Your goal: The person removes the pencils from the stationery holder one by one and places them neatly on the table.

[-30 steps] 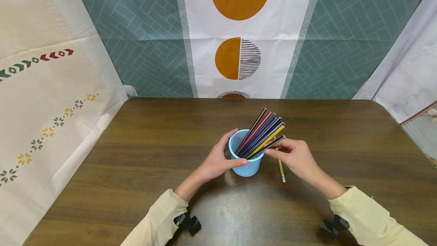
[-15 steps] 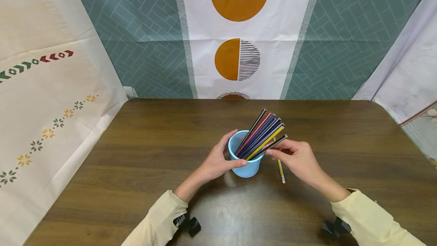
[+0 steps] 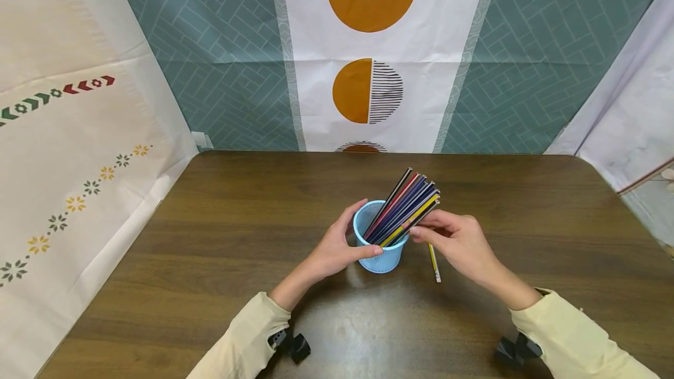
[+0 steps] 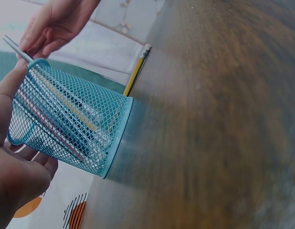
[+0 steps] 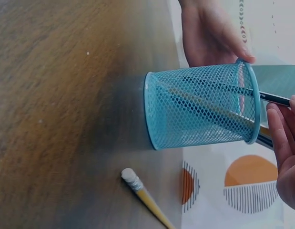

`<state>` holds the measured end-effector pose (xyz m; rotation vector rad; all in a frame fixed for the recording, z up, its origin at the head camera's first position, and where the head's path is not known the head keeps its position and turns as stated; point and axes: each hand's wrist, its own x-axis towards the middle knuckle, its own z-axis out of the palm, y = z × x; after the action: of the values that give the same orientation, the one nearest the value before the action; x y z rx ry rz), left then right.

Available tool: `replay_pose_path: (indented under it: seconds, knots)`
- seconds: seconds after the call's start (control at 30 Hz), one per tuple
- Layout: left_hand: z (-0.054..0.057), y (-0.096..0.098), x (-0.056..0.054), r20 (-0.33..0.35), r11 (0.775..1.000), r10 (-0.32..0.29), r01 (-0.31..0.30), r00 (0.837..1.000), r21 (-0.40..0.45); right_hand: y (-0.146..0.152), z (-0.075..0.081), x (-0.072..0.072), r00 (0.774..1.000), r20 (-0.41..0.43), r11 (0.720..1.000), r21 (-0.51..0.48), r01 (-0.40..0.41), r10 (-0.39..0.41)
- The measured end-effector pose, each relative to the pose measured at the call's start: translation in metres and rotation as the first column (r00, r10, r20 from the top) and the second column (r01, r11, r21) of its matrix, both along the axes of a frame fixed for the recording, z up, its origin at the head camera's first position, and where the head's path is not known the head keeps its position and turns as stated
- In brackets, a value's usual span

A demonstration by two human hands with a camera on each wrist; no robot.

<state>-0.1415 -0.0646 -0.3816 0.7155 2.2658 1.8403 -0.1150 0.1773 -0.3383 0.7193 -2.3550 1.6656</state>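
Note:
A light blue mesh pencil cup (image 3: 381, 260) stands upright on the brown table. My left hand (image 3: 334, 247) holds it near the rim, thumb in front and fingers around the far left side. Several pencils (image 3: 401, 206) lean to the right inside it, black, red, dark blue and yellow. Between thumb and fingers my right hand (image 3: 460, 241) pinches a black pencil (image 5: 275, 99), whose lower part is inside the cup. To the right of the cup a yellow pencil (image 3: 434, 265) with a white eraser lies on the table, its far part hidden by my right hand.
The wooden table (image 3: 237, 209) runs back to a teal and white patterned cloth (image 3: 226, 75). A cream embroidered cloth (image 3: 68, 168) hangs along the left side. Black wrist devices show under both sleeves.
The upper end of the black pencil in my right hand has swung up and away, closer to the yellow pencil in the cup. My left hand and the cup stay in place.

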Motion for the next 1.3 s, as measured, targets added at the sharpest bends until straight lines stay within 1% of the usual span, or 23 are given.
replay_pose_path:
  seconds: [0.1, 0.3, 0.43, 0.6, 0.77, 0.97, 1.23, 1.3]
  knots:
    - [0.0, 0.0, 0.0, 0.001, 1.0, 0.004, -0.004, 1.0, -0.007, -0.002, 0.002, -0.001, 1.0, -0.03, 1.0, 0.018, 0.002, -0.001]
    - [0.0, 0.0, 0.0, -0.002, 1.0, 0.0, 0.0, 1.0, -0.006, -0.004, 0.005, -0.001, 0.996, -0.085, 1.0, 0.022, -0.006, 0.008]
    - [0.0, 0.0, 0.0, 0.001, 1.0, -0.002, 0.002, 1.0, -0.005, -0.006, 0.008, 0.0, 0.993, -0.122, 0.999, 0.033, 0.011, -0.007]
    - [0.001, 0.0, 0.0, 0.003, 1.0, 0.007, -0.007, 1.0, -0.004, -0.01, 0.013, 0.001, 0.982, -0.19, 1.0, -0.002, 0.016, -0.016]
    - [0.002, 0.0, 0.0, 0.007, 1.0, 0.01, -0.01, 1.0, 0.003, -0.014, 0.018, 0.001, 0.978, -0.209, 0.999, -0.049, 0.006, -0.016]
    - [0.0, -0.001, 0.001, 0.023, 1.0, -0.011, 0.01, 1.0, 0.024, -0.016, 0.029, -0.001, 0.971, -0.239, 0.998, -0.058, 0.006, -0.019]
    - [0.001, 0.0, -0.001, 0.009, 1.0, -0.002, 0.002, 1.0, 0.012, -0.014, 0.049, -0.008, 0.95, -0.302, 0.997, -0.047, 0.061, -0.072]
    - [0.001, 0.0, -0.001, 0.008, 1.0, -0.003, 0.003, 1.0, 0.011, -0.014, 0.052, -0.009, 0.948, -0.31, 0.996, -0.065, 0.054, -0.072]
